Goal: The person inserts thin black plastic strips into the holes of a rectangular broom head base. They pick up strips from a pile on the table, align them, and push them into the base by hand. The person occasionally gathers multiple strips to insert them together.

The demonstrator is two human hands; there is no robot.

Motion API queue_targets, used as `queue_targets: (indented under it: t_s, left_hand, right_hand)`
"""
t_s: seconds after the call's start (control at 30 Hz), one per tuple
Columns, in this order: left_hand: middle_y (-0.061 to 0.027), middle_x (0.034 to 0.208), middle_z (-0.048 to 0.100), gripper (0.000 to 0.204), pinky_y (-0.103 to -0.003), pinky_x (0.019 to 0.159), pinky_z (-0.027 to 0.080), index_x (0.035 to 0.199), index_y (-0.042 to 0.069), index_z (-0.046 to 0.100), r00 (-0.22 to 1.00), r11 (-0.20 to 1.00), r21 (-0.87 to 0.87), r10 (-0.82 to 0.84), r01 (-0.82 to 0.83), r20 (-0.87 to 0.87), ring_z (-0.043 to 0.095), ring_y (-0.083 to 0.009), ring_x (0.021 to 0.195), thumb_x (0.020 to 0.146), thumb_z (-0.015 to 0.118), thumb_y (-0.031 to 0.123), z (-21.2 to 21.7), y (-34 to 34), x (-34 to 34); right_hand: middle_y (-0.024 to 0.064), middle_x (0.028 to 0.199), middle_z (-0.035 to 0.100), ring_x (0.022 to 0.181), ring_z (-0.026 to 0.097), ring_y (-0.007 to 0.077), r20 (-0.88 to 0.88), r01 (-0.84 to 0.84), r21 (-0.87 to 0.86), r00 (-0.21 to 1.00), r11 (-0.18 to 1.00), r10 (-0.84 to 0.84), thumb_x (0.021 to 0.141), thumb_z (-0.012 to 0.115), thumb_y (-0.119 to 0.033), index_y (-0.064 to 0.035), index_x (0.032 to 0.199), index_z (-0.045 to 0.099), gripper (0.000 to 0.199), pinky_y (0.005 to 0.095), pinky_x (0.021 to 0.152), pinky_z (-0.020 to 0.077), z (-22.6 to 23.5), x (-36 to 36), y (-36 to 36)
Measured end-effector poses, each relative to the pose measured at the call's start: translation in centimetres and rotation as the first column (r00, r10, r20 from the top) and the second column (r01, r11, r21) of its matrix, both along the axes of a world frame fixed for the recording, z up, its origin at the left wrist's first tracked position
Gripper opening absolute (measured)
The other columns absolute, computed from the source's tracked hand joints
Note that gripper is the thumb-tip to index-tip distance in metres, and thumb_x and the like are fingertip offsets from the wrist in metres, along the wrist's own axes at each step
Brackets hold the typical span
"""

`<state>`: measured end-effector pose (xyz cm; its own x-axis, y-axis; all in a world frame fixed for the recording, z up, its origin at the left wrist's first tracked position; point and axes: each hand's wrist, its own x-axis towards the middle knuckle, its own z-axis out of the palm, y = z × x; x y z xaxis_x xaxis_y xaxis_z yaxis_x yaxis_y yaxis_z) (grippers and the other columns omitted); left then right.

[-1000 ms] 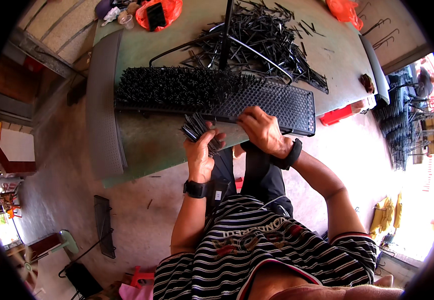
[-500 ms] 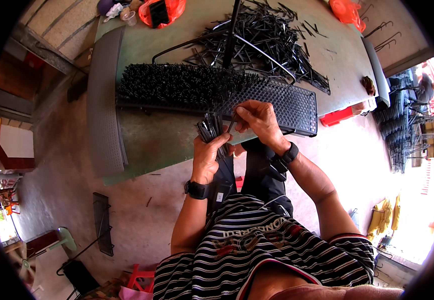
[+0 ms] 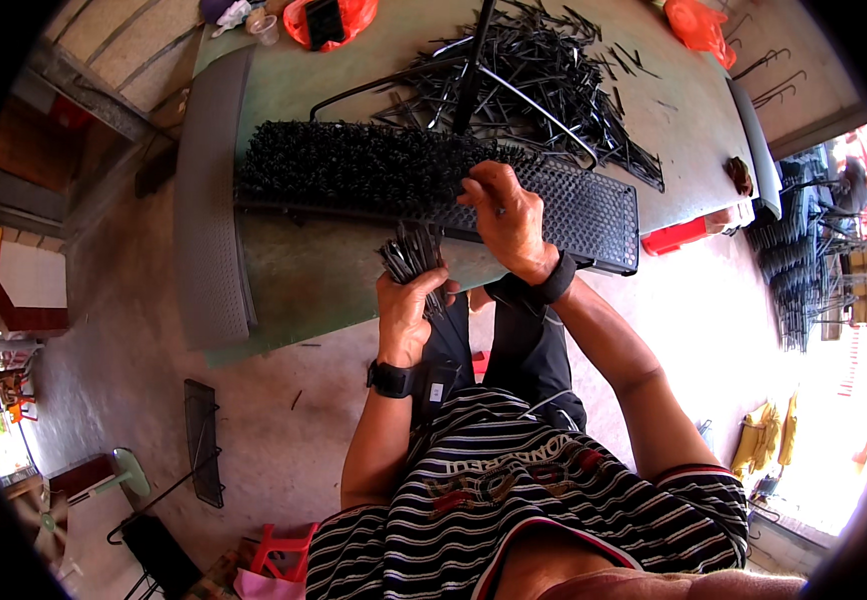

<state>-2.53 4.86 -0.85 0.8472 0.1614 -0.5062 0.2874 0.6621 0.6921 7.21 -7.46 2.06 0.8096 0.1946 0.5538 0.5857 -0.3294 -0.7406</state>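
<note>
My left hand point(image 3: 404, 318) is closed round a bundle of thin black strips point(image 3: 414, 256), whose ends fan out above the thumb. It is just off the near edge of a long black perforated panel point(image 3: 596, 215). My right hand point(image 3: 510, 225) reaches over that panel, fingers bent together in a pinch at the edge of its bristly part. Whatever those fingers hold is hidden. Dense upright black bristles point(image 3: 339, 165) cover the panel's left and middle, while open holes show on its right. A black metal frame point(image 3: 539, 108) rises behind it.
Loose black strips point(image 3: 544, 80) lie heaped on the green table point(image 3: 294, 320) beyond the panel. Grey perforated sheets point(image 3: 216, 200) cover the table's left end. Orange plastic bags point(image 3: 699, 30) sit along the far side. A red stool point(image 3: 284, 550) stands on the floor behind left.
My right hand has moved up and slightly left, from beside the bundle to above the panel. My left hand with the strips has shifted slightly left.
</note>
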Motion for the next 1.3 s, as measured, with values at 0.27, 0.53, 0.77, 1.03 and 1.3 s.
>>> queue_targets:
  t_s: [0.27, 0.53, 0.77, 1.03, 1.3]
  left_hand:
    - [-0.0112, 0.081, 0.065, 0.025, -0.03, 0.046, 0.048, 0.095, -0.002, 0.061, 1.0, 0.999, -0.038, 0.026, -0.026, -0.004, 0.064, -0.0214, 0.058, 0.072, 0.067, -0.005, 0.2, 0.2, 0.0]
    - [-0.0099, 0.083, 0.066, 0.025, -0.03, 0.049, 0.05, 0.097, 0.0, 0.062, 0.999, 0.999, 0.006, -0.034, 0.034, -0.016, 0.064, -0.021, 0.061, 0.073, 0.067, -0.002, 0.3, 0.0, -0.2]
    - [-0.0089, 0.083, 0.065, 0.021, -0.03, 0.05, 0.05, 0.097, 0.0, 0.063, 0.999, 0.999, -0.004, -0.037, 0.036, -0.028, 0.065, -0.0231, 0.062, 0.076, 0.063, 0.0, -0.1, -0.3, 0.0]
    - [-0.0105, 0.078, 0.064, 0.014, -0.032, 0.047, 0.049, 0.088, -0.003, 0.062, 0.999, 1.0, -0.001, 0.024, -0.024, -0.031, 0.065, -0.0241, 0.058, 0.074, 0.064, -0.002, -0.2, 0.1, 0.0]
    - [-0.0104, 0.082, 0.066, 0.016, -0.033, 0.051, 0.052, 0.092, -0.001, 0.061, 0.999, 1.0, 0.008, -0.019, 0.019, -0.036, 0.065, -0.024, 0.064, 0.076, 0.063, -0.002, -0.5, 0.2, -0.1]
  right_hand:
    - [0.0142, 0.078, 0.06, 0.064, 0.059, 0.0336, 0.16, -0.065, -0.286, 0.98, 0.956, 0.115, 0.081, 0.06, -0.004, -0.0029, 0.089, 0.058, 0.008, 0.0383, 0.051, 0.0471, -0.4, 1.0, -0.3]
    - [0.009, 0.066, 0.063, 0.052, 0.061, 0.0157, -0.466, -0.141, -0.127, 0.882, 0.982, 0.067, 0.081, 0.065, -0.01, 0.0024, 0.083, 0.063, 0.013, 0.027, 0.047, 0.0466, 0.9, -1.0, -0.8]
    - [0.0072, 0.068, 0.062, 0.056, 0.063, 0.0121, -0.41, 0.045, 0.238, 0.91, 0.97, 0.058, 0.084, 0.06, -0.002, 0.0024, 0.092, 0.056, 0.011, 0.0218, 0.049, 0.0474, 1.1, -1.1, -0.6]
    - [0.0094, 0.077, 0.063, 0.067, 0.067, 0.0174, 0.032, 0.006, -0.036, 0.999, 0.999, -0.005, 0.083, 0.059, 0.002, -0.001, 0.096, 0.053, 0.014, 0.0255, 0.054, 0.0516, -0.9, -0.6, 0.1]
    - [0.0097, 0.087, 0.061, 0.068, 0.061, 0.0312, 0.116, -0.106, -0.574, 0.971, 0.812, 0.209, 0.075, 0.061, 0.001, -0.0034, 0.09, 0.059, 0.015, 0.0352, 0.052, 0.0494, -0.5, 0.5, -0.4]
